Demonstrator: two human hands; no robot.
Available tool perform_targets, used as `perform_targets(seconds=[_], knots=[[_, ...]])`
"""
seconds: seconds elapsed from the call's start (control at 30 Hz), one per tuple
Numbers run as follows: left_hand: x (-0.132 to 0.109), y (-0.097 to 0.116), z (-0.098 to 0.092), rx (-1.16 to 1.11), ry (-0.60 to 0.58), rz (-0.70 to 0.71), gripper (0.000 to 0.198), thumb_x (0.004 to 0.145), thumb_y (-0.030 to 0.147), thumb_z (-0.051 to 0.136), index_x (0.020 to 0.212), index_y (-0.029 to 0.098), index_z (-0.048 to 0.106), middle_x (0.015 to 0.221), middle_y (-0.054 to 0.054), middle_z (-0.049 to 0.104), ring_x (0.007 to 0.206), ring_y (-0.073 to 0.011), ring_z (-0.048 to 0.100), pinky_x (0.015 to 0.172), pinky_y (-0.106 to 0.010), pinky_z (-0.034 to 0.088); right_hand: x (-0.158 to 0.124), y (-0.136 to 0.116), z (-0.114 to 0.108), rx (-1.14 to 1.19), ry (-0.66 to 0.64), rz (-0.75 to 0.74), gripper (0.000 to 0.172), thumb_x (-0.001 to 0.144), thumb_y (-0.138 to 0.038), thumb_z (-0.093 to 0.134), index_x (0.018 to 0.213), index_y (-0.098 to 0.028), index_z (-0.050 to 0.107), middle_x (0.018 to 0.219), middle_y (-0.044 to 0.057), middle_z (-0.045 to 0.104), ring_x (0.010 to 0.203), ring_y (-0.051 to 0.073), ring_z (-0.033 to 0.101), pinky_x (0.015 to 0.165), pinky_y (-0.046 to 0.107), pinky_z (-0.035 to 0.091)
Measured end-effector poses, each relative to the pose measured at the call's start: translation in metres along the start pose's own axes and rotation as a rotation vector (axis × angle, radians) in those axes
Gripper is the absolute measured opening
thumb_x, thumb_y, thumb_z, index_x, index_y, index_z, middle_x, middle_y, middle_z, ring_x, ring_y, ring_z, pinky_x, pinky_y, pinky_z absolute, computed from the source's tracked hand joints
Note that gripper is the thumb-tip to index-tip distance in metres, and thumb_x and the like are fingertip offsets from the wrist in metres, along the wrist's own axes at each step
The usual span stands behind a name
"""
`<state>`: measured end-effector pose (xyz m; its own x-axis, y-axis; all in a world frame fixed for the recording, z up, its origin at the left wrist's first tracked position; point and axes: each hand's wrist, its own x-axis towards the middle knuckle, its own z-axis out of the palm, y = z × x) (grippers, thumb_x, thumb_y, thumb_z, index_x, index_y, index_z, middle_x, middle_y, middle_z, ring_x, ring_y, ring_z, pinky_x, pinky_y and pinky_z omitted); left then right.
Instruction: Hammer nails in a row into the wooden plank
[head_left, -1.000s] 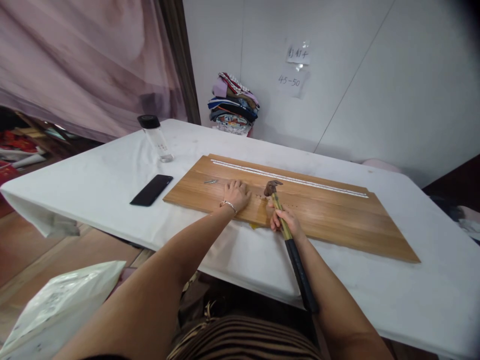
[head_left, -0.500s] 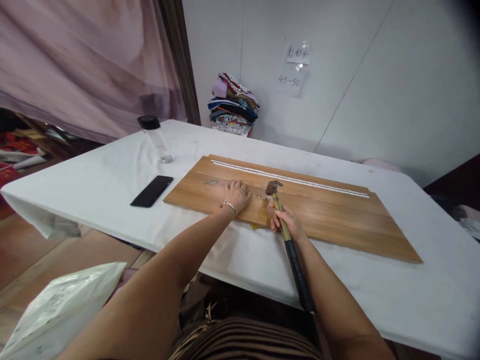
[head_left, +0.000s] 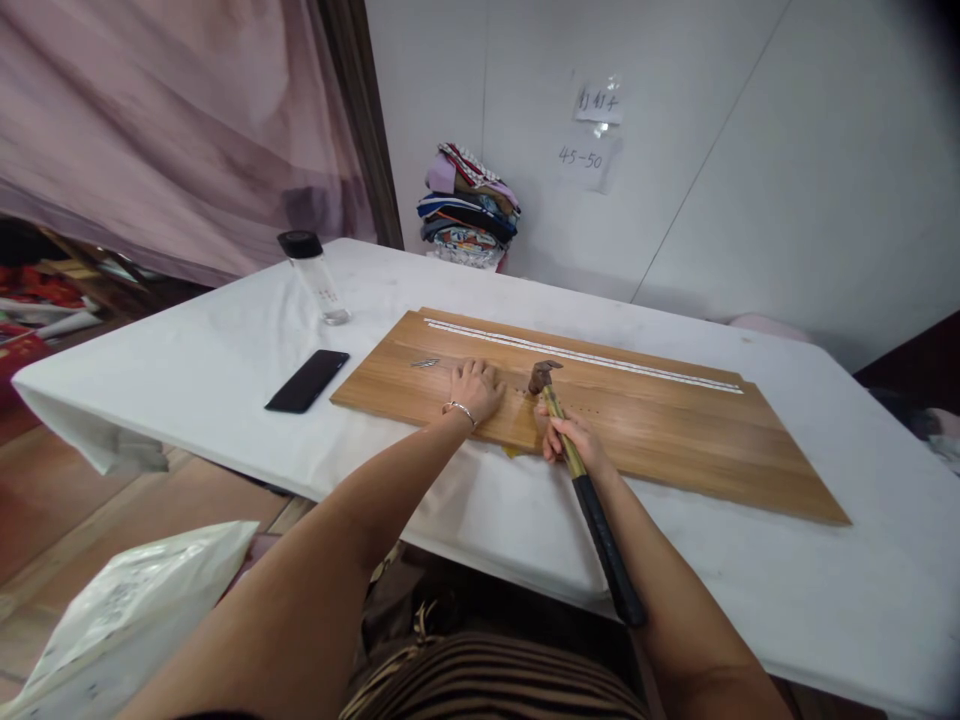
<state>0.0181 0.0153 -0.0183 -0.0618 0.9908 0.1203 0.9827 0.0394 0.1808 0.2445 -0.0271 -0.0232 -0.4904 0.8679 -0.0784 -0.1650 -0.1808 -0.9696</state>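
Observation:
My right hand [head_left: 576, 440] is wrapped round the yellowish handle of a claw hammer [head_left: 574, 462], well up towards its rusty head. The black grip slants back along my forearm. The hammer head is low over the wooden board [head_left: 697, 440]; whether it touches cannot be told. My left hand [head_left: 476, 390] lies palm down on the board with fingers stretched out, left of the hammer head. Several small nails [head_left: 425, 363] lie loose on the board beyond my left hand. A row of small dark marks or nail heads [head_left: 589, 409] runs along the board's middle.
White strips [head_left: 585, 356] lie along the board's far edge. On the white-covered table [head_left: 187, 350] are a black phone [head_left: 307, 381] and a clear bottle [head_left: 319, 285] with a black lid. Folded cloths [head_left: 469, 210] are stacked by the wall. A plastic bag [head_left: 142, 610] is at lower left.
The hammer has tilted a little: its head is slightly left and the grip end has swung right. My left hand stays in place. The view has shifted slightly.

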Motion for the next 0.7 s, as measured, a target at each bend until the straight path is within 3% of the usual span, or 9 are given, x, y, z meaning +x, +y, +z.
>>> perform_targets(seconds=[0.7], knots=[[-0.0014,0.0015,-0.0041,-0.032,-0.011,-0.011,0.038,0.106,0.04,0.049,0.129,0.022,0.074,0.15,-0.016,0.065,0.144,-0.0344,0.051,0.121,-0.053,0.037,0.0002,0.0033,-0.0024,0.002,-0.005,-0.002,0.041,0.082,-0.052,0.073,0.109,-0.023,0.063,0.049,-0.011,0.05,0.044,0.019,0.062,0.043,0.027,0.044]])
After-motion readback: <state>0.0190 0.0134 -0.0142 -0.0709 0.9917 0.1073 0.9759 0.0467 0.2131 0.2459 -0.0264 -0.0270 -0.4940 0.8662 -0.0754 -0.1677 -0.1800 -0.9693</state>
